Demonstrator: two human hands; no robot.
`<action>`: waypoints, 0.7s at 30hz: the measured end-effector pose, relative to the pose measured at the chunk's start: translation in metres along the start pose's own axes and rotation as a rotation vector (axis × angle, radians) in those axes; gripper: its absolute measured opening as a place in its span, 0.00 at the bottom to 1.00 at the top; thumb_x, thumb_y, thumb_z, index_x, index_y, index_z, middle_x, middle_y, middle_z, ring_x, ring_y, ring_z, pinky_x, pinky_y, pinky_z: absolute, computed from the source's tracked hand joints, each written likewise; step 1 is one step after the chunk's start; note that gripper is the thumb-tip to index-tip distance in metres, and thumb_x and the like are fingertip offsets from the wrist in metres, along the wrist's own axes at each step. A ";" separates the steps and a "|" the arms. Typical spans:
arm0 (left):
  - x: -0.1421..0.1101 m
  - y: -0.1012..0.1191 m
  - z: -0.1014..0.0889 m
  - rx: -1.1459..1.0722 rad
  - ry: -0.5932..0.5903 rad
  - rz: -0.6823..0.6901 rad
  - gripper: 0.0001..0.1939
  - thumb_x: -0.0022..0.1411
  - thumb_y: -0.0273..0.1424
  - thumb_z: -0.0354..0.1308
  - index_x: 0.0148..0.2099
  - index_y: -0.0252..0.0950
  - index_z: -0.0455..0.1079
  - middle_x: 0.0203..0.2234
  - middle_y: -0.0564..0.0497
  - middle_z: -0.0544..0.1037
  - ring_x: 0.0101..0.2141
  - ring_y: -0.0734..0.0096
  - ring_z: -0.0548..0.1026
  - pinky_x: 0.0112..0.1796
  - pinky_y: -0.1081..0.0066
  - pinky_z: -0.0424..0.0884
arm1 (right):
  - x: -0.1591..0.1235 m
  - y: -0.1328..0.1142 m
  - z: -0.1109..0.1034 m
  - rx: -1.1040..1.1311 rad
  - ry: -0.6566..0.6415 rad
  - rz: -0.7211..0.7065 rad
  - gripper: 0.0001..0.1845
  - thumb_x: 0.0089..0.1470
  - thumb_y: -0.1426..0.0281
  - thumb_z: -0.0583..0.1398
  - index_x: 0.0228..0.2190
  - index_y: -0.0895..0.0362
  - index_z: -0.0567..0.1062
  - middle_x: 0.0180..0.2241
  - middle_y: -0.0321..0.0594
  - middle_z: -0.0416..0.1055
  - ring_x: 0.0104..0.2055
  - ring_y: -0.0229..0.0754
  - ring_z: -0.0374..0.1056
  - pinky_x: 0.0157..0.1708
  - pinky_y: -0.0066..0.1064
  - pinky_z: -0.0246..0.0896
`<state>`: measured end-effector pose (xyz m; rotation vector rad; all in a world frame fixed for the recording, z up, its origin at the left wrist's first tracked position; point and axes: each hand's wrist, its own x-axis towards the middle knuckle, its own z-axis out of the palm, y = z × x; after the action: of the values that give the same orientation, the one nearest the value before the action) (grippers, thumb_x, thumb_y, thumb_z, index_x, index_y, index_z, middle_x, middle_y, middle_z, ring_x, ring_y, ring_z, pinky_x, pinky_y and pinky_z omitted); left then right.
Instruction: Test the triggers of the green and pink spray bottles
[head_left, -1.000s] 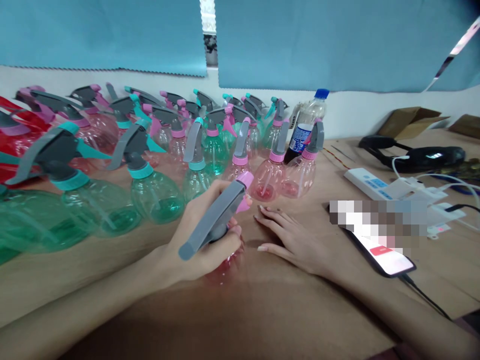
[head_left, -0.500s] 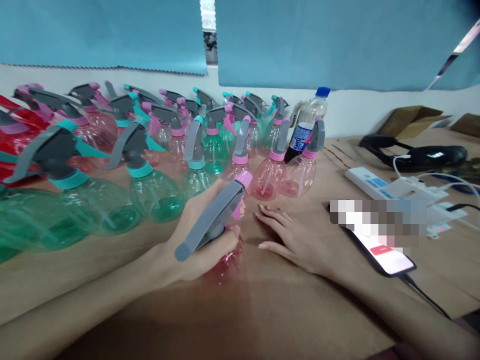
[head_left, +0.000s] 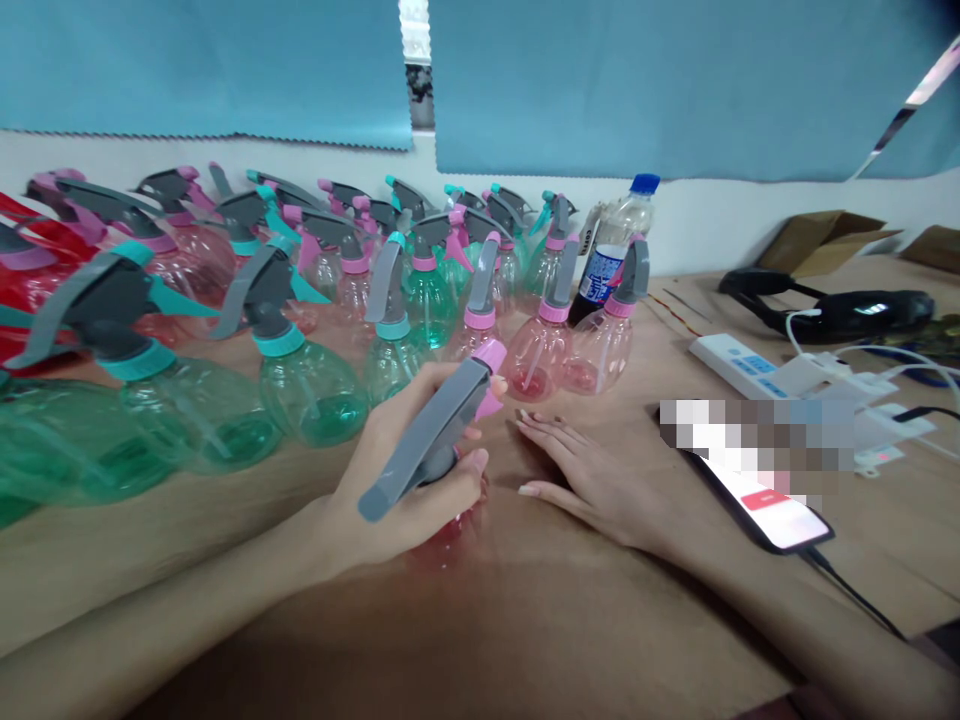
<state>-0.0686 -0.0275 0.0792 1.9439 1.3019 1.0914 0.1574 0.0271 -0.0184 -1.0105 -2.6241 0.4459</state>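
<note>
My left hand (head_left: 409, 480) is wrapped round the neck of a pink spray bottle (head_left: 431, 430), its fingers by the pink trigger. The bottle's grey head points up and to the right, and its clear pink body is mostly hidden below my hand. To the right, my right hand (head_left: 581, 475) lies palm down on the table (head_left: 570, 620) with its fingers spread, holding nothing. Just beyond my hands stand another pink spray bottle (head_left: 534, 365) and a green spray bottle (head_left: 319, 400), each with some liquid at the bottom.
Several more green and pink spray bottles crowd the left and back. A soda bottle (head_left: 600, 270) with a blue cap stands behind. At right lie a phone (head_left: 780, 520) on a cable, a white power strip (head_left: 739, 365), black headphones (head_left: 862, 310) and a cardboard box (head_left: 817, 240).
The trigger went in toward the neck half a second ago and now stands out again, the fingers of my left hand moving with it. My right hand stays nearly still.
</note>
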 end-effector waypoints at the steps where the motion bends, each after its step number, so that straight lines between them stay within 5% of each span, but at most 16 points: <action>1: 0.000 0.000 0.000 0.004 0.002 0.002 0.20 0.49 0.26 0.54 0.46 0.42 0.62 0.32 0.55 0.73 0.24 0.72 0.74 0.28 0.71 0.73 | 0.000 0.000 0.000 -0.001 -0.006 0.001 0.38 0.60 0.50 0.51 0.62 0.61 0.56 0.63 0.52 0.55 0.65 0.51 0.51 0.63 0.50 0.48; 21: 0.001 0.000 0.002 -0.054 -0.026 -0.035 0.20 0.49 0.28 0.54 0.47 0.41 0.63 0.27 0.56 0.71 0.24 0.72 0.73 0.25 0.73 0.71 | -0.001 0.001 0.006 -0.036 0.030 -0.022 0.36 0.59 0.51 0.53 0.61 0.59 0.59 0.64 0.52 0.55 0.65 0.52 0.50 0.62 0.51 0.49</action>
<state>-0.0670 -0.0266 0.0785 1.8832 1.2752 1.0695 0.1565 0.0261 -0.0243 -0.9907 -2.6230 0.3762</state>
